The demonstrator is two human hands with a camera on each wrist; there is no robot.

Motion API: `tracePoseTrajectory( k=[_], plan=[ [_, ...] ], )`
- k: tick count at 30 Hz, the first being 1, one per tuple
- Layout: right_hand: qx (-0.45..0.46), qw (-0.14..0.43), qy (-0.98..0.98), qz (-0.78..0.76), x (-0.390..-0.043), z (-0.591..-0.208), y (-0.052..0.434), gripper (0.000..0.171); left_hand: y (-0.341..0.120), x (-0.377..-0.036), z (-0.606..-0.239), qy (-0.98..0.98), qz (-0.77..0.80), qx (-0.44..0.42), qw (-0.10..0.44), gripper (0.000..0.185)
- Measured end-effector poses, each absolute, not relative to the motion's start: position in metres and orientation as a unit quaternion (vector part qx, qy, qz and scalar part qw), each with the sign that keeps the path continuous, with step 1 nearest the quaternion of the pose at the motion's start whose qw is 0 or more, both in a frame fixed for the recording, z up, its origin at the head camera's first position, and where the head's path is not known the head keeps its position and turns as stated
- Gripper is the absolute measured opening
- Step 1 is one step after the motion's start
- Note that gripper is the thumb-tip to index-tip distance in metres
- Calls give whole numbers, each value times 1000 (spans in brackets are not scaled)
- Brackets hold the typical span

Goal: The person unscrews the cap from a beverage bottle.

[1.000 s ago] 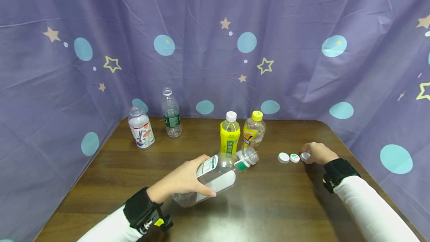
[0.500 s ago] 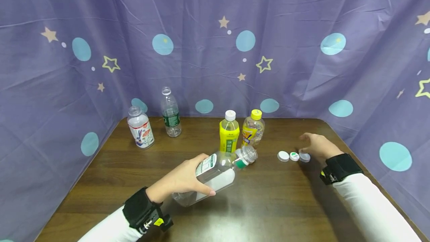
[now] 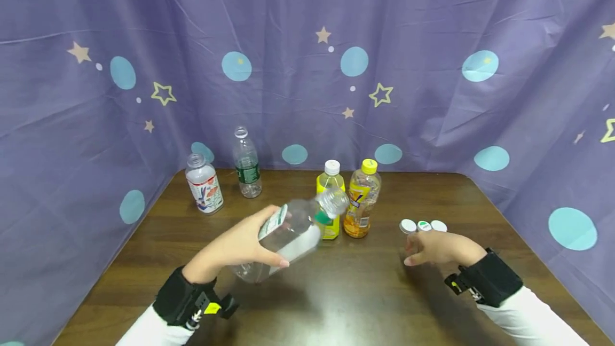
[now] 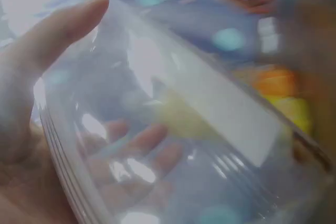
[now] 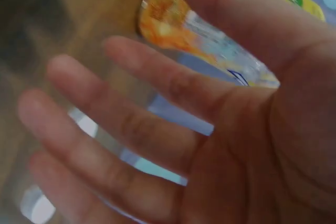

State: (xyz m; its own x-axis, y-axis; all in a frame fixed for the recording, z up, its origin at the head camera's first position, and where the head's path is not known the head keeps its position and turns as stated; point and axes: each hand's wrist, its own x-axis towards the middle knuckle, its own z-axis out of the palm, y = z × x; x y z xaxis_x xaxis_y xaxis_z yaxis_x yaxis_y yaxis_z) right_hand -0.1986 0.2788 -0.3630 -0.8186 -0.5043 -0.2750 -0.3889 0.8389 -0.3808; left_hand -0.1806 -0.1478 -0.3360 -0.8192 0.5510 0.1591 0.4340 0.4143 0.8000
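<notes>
My left hand (image 3: pixel 246 244) grips a clear uncapped bottle (image 3: pixel 290 231) round its body and holds it tilted above the table, neck up and to the right. In the left wrist view the bottle (image 4: pixel 173 129) fills the frame, with my thumb (image 4: pixel 55 32) on top and my fingers showing through the plastic. My right hand (image 3: pixel 425 250) hovers open and empty, just in front of three loose caps (image 3: pixel 424 225) lined up on the table. The right wrist view shows its fingers (image 5: pixel 115 129) spread, with nothing in the palm.
A yellow bottle with a white cap (image 3: pixel 331 172) and an orange bottle with a yellow cap (image 3: pixel 363 199) stand mid-table, behind the tilted bottle's neck. Two uncapped bottles (image 3: pixel 204 185) (image 3: pixel 247 164) stand back left. The brown table (image 3: pixel 365 292) is walled in by a purple curtain (image 3: pixel 432 95).
My left hand has lifted the clear bottle and swung its neck upward, in front of the yellow bottle. My right hand has left the caps and drawn back toward me, open.
</notes>
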Motion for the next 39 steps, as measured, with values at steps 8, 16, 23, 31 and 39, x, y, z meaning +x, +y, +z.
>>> tracePoseTrajectory(
  k=[8, 16, 23, 31, 39],
  plan=[
    [-191, 212, 937, -202, -194, -381, 283, 30, -175, -206, -281, 734, 632, 156, -192, 70],
    [-187, 216, 935, -211, -194, -385, 282, 32, -192, -264, -332, 815, 537, 43, -214, 85],
    [-204, 210, 936, -197, -197, -382, 279, 31, -202, -283, -385, 847, 512, -16, -141, 89],
    [-213, 213, 934, -192, -199, -377, 277, 30, -211, -291, -403, 854, 508, -17, -111, 98],
    [-215, 208, 932, -204, -200, -378, 277, 27, -212, -253, -345, 905, 414, 10, -101, 114]
  ],
)
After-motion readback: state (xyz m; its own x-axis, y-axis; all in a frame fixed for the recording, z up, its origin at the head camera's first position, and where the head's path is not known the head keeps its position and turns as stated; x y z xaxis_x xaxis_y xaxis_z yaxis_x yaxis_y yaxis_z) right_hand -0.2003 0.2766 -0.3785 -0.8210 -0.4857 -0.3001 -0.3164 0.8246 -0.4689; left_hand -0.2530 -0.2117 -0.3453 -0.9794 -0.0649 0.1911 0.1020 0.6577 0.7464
